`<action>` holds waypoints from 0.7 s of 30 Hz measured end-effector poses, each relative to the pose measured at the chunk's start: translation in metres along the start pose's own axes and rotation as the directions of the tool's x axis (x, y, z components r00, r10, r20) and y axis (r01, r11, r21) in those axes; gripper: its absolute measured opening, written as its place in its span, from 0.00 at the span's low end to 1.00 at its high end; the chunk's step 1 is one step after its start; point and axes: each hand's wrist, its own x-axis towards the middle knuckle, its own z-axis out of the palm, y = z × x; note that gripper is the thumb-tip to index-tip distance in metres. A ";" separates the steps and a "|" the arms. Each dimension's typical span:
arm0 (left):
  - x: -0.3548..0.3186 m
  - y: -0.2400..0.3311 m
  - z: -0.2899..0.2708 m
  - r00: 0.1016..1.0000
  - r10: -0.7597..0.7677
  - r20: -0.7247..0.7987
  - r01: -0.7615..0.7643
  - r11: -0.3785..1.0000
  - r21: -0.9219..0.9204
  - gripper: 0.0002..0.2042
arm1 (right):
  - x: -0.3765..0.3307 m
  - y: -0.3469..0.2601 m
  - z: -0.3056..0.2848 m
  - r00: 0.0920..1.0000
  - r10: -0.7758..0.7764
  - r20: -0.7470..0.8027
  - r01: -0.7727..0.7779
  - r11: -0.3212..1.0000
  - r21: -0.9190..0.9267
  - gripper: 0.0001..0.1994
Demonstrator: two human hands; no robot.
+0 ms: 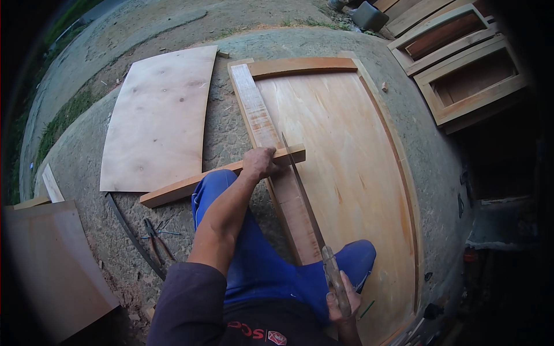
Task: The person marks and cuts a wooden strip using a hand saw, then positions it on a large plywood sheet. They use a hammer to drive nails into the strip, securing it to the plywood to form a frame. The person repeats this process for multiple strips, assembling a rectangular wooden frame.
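Note:
My left hand [259, 163] is closed around a wooden batten [190, 187] near its right end, pressing it across a flat plank [287, 199]. My right hand [345, 300] grips the worn handle of a handsaw [306, 199]. The saw's long blade slants away from me, its edge meeting the batten just right of my left hand. Below the batten lies a framed plywood panel [329, 132], with the plank along its left side. My left knee is under the batten, and my right knee rests over the panel.
A loose plywood sheet [158, 121] lies on the concrete at the far left, another board [57, 265] at the near left. Pliers [153, 233], several nails [169, 232] and a dark curved strip [130, 233] are beside my left leg. Wooden frames [470, 78] stand at the far right.

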 end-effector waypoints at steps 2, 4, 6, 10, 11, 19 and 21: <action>-0.001 -0.005 0.007 1.000 -0.027 -0.003 0.027 0.999 0.019 0.24 | 0.006 0.009 0.011 0.999 -0.008 0.046 0.009 1.000 -0.021 0.27; -0.002 0.006 0.009 1.000 -0.023 -0.019 0.023 0.999 0.024 0.24 | 0.059 0.016 0.040 0.997 -0.075 0.006 0.075 0.995 -0.067 0.26; -0.005 0.017 0.006 0.999 -0.021 -0.042 0.022 1.000 0.013 0.24 | 0.133 0.057 0.082 0.999 0.044 -0.012 -0.044 0.998 0.035 0.27; -0.006 0.004 0.008 0.999 -0.024 -0.035 0.025 0.999 0.041 0.22 | 0.137 0.046 0.094 0.998 0.065 -0.006 -0.065 0.997 0.036 0.27; -0.005 -0.001 0.005 0.999 -0.025 -0.035 0.026 0.999 0.035 0.21 | 0.111 0.045 0.075 0.996 0.092 0.007 -0.093 0.994 0.053 0.27; -0.008 0.009 0.009 0.999 -0.024 -0.035 0.024 1.000 0.010 0.18 | 0.074 0.029 0.055 0.999 0.040 0.023 -0.039 0.998 -0.040 0.26; -0.004 0.025 0.006 0.999 0.016 -0.051 -0.016 1.000 -0.018 0.18 | 0.160 0.066 0.097 0.988 -0.089 -0.126 0.092 0.996 0.018 0.27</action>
